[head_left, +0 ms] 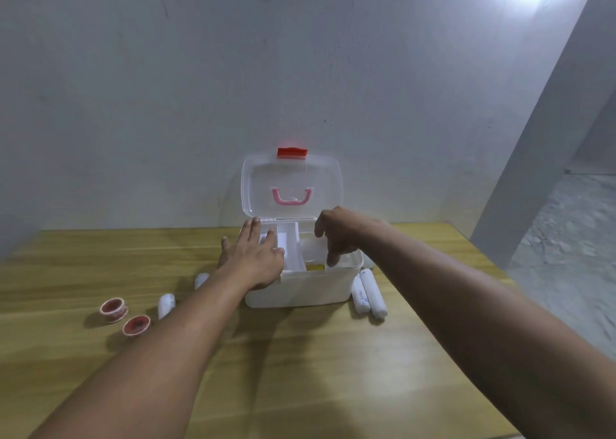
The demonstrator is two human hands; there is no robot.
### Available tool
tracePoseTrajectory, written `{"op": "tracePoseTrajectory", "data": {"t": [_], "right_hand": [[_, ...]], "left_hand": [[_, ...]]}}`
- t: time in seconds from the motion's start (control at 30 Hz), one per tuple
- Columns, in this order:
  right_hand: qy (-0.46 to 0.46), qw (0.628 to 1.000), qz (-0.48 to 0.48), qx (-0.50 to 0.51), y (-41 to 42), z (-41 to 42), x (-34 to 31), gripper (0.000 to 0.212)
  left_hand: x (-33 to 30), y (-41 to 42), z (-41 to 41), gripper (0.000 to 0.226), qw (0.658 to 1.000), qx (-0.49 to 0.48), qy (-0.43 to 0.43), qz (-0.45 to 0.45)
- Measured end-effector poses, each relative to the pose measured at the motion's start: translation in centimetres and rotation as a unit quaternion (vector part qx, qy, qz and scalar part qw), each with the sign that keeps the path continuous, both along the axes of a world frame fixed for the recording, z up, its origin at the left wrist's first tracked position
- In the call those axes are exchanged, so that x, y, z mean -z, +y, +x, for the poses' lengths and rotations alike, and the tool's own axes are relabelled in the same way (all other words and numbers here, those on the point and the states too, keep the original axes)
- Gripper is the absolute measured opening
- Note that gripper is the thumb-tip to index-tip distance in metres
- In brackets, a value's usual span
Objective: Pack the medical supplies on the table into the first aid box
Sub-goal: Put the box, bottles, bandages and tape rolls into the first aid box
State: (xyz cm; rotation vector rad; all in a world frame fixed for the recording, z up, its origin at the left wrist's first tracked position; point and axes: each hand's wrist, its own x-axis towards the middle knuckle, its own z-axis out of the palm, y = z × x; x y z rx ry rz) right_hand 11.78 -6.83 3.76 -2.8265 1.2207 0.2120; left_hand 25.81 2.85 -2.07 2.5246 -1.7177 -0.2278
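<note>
A pale, scuffed wall point(166, 105) fills the upper part of the view, and below it a wooden table point(300, 372) with a yellowish grain runs across the foreground. Near the table's far edge stands the first aid box point(300, 288), white and open, its clear lid point(291, 185) tipped back upright against the wall with a pink handle point(292, 197) showing through it and a red latch point(292, 152) at its top edge. Both bare forearms reach in from the bottom corners. The left hand point(256, 258) lies flat, palm down with fingers spread, over the box's left side, covering part of a clear inner tray point(293, 248). The right hand point(336, 235) hovers over the right side of the box with fingers curled downward and loosely apart; I cannot tell whether it holds anything. A small yellow item point(315, 267) shows inside the box near the front wall. Just beside the box on its right lie two white bandage rolls point(368, 295), side by side and touching. On the left, another white roll point(166, 305) lies near the left forearm, and a further one point(201, 280) is partly hidden behind that arm. Farther left sit two red-rimmed tape rolls point(125, 317), close together on the tabletop.
</note>
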Motion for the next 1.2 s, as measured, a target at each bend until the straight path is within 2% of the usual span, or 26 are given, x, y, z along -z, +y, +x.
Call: {"op": "tracePoseTrajectory", "data": {"t": [0.17, 0.27, 0.43, 0.63, 0.7, 0.83, 0.87, 0.97, 1.07, 1.13, 1.2], "right_hand": [[-0.018, 1.0, 0.017, 0.006, -0.5, -0.4, 1.2, 0.071], [-0.027, 0.999, 0.012, 0.017, -0.5, -0.6, 1.4, 0.063], [-0.107, 0.993, 0.019, 0.038, -0.3, -0.4, 2.0, 0.063], [-0.182, 0.982, 0.044, 0.032, -0.7, -1.2, 2.3, 0.078], [-0.233, 0.969, 0.061, 0.049, -1.3, -2.2, 1.6, 0.069], [-0.392, 0.907, 0.079, 0.131, -4.0, -5.4, 0.6, 0.026], [-0.393, 0.905, 0.052, 0.157, -4.9, -6.2, 0.7, 0.02], [-0.299, 0.923, -0.031, 0.239, -7.1, -8.6, 2.1, 0.016], [-0.229, 0.923, -0.019, 0.309, -7.9, -10.1, 4.1, 0.013], [-0.219, 0.915, -0.002, 0.339, -8.2, -10.3, 5.6, 0.025], [-0.241, 0.899, 0.013, 0.365, -8.4, -10.3, 6.6, 0.027]], "left_hand": [[0.1, 0.1, 0.0, 0.058, 1.0, 0.003, -0.002, -0.004], [0.1, 0.1, 0.0, 0.058, 1.0, 0.004, -0.004, -0.001], [0.0, 0.2, -0.1, 0.058, 1.0, 0.004, -0.007, 0.0], [-0.1, 0.2, -0.1, 0.058, 1.0, 0.005, -0.005, -0.001], [0.0, 0.2, -0.1, 0.058, 1.0, 0.006, -0.005, -0.001], [0.0, 0.0, -0.1, 0.058, 1.0, 0.006, -0.003, 0.001], [0.0, 0.0, -0.1, 0.058, 1.0, 0.006, -0.004, 0.001], [0.2, 0.0, 0.0, 0.058, 1.0, 0.005, -0.004, 0.0], [0.3, -0.2, 0.2, 0.058, 1.0, 0.001, -0.001, -0.001], [0.4, -0.3, 0.2, 0.058, 1.0, 0.001, -0.002, -0.001], [0.4, -0.3, 0.2, 0.058, 1.0, 0.002, -0.004, -0.001]]}}
